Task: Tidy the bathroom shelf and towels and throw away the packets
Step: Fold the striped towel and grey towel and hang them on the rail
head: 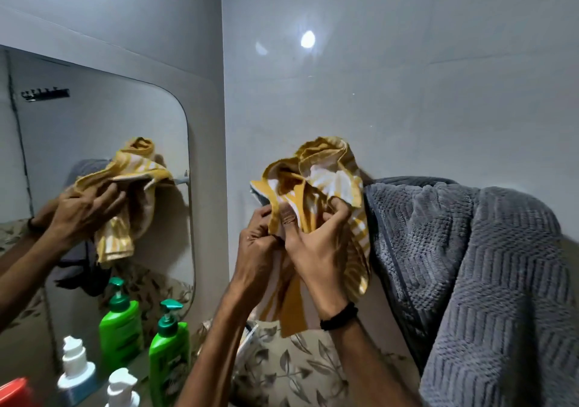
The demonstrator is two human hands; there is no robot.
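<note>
Yellow-and-white striped towel (pixel 326 187) is bunched up against the grey wall, just left of a grey textured towel (pixel 470 265) that hangs beside it; the left hand (pixel 257 250) and right hand (pixel 316 243), side by side, both have fingers closed tight on its folds; a black band (pixel 340 315) circles the right wrist; lower left, a green pump bottle (pixel 169 350) stands before the mirror (pixel 94 143), its label too blurred to read.
</note>
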